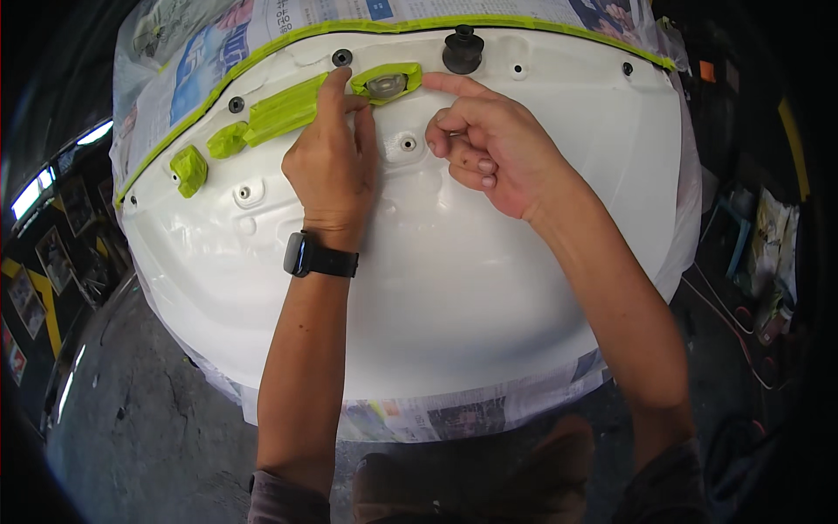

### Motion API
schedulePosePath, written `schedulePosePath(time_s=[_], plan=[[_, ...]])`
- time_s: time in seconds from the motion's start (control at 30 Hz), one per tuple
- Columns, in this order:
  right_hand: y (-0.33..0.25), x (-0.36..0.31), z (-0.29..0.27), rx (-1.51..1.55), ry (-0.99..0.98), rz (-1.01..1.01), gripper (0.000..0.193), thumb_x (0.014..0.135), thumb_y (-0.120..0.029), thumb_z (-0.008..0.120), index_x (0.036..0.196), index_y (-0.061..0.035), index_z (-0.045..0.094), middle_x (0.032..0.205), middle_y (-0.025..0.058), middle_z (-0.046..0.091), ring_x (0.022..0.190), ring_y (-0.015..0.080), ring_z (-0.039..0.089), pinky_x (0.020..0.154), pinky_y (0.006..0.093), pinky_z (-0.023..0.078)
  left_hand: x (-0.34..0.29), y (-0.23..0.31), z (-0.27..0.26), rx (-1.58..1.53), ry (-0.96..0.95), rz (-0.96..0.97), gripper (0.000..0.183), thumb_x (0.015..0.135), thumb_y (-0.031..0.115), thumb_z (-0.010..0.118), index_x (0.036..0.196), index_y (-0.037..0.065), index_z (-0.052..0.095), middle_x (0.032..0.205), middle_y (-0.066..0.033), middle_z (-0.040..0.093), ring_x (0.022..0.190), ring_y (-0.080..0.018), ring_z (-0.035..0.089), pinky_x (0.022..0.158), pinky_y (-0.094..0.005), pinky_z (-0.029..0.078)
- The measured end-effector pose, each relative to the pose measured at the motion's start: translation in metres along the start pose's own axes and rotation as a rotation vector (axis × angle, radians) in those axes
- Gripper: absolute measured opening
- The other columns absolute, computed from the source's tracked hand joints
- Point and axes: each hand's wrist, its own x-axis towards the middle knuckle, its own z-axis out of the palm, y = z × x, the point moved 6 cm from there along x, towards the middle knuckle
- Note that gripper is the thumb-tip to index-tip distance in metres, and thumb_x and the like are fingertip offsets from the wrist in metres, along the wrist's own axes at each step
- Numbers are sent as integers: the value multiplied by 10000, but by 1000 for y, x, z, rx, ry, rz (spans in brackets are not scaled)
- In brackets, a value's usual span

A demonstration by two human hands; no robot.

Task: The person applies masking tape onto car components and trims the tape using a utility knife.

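Observation:
A white curved vehicle panel (pixel 454 297) fills the middle of the head view. Near its top edge, lime-green masking tape (pixel 360 81) surrounds a small clear lamp (pixel 387 85). My left hand (pixel 332 170), wearing a black watch (pixel 320 254), has its thumb and fingers closed at the left end of this tape; the exact contact is partly hidden. From the other side, my right hand (pixel 497 140) reaches its straight index finger to the tape's right tip, with the other fingers loosely curled and nothing visible in them. A longer green tape strip (pixel 284 113) runs left of the lamp.
Newspaper masking (pixel 305 12) borders the panel's top behind a green tape line (pixel 410 26). A black rubber piece (pixel 463 51) stands right of the lamp. Smaller tape patches (pixel 188 170) cover spots at left. A cable (pixel 729 319) lies on the floor at right.

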Motion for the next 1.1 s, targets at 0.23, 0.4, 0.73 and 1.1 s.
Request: schedulePosePath(time_s=[0.23, 0.4, 0.73, 1.1], plan=[[3, -4, 1, -47, 25, 30, 766, 842, -17, 489, 1583, 3, 294, 798, 118, 624, 440, 65, 326, 427, 253, 271, -7, -4, 3, -37, 80, 22, 423, 894, 33, 734, 1294, 84, 606, 948, 11, 767, 537, -108, 584, 563, -249, 497], [5, -6, -2, -48, 21, 22, 753, 854, -28, 499, 1580, 0, 304, 777, 107, 622, 434, 63, 329, 421, 257, 266, -7, 0, 2, -17, 107, 24, 479, 899, 20, 732, 1356, 101, 613, 920, -6, 770, 542, -103, 565, 574, -245, 496], [3, 5, 0, -308, 183, -51, 593, 852, -64, 552, 1440, -62, 481, 803, 52, 626, 539, 63, 410, 454, 237, 289, -44, -10, -36, -190, 25, -267, 482, 847, -23, 769, 1301, 59, 628, 1275, -123, 587, 685, -103, 658, 595, -233, 538], [-1, 21, 6, -1075, 459, -915, 191, 912, -67, 708, 1065, -26, 602, 915, 144, 660, 719, 309, 653, 638, 404, 524, -21, 0, 11, -538, -95, -536, 217, 918, 22, 718, 1127, -35, 705, 911, -78, 731, 713, -111, 701, 598, -243, 536]])
